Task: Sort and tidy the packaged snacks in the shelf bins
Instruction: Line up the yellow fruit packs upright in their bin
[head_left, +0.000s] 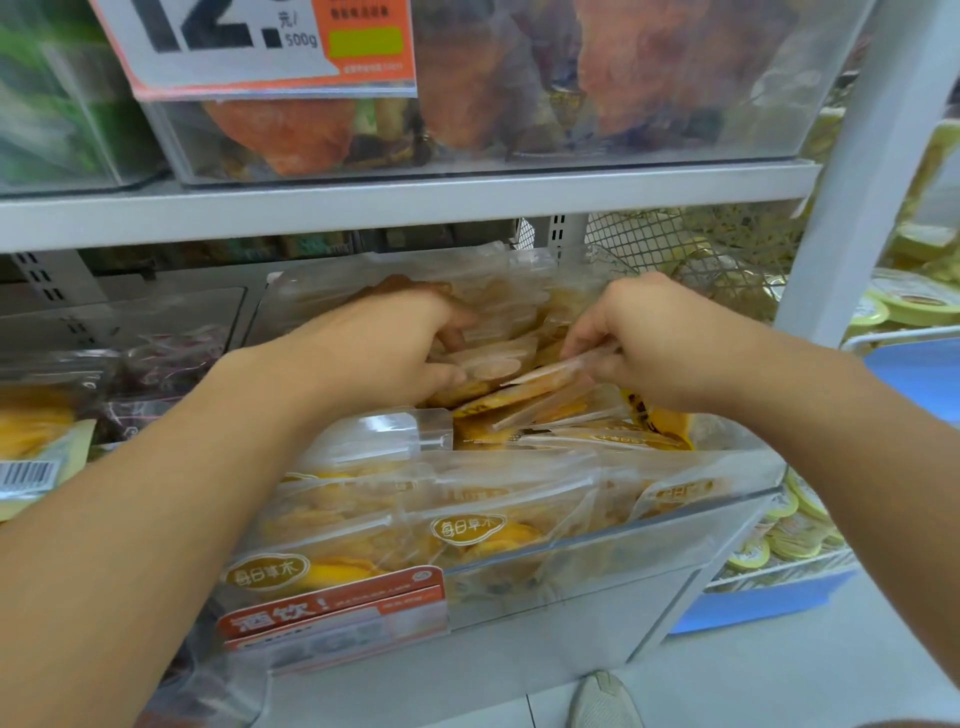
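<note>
At the frame's centre, both hands reach into the clear bin (675, 525): left hand (395, 348) grips snack packets (488, 364), right hand (654, 338) pinches one packet (550, 376).

White metal shelf board (405, 205) spans the frame, white upright post (852, 171) on the right. Orange-and-white price card (270, 47) hangs at top, red-and-white label strip (332, 608) low on a bin front. White wire mesh panel (675, 244) behind. Blue plastic crate (769, 603) right of the post. Grey shoe tip (602, 699) on pale floor (779, 675).
</note>
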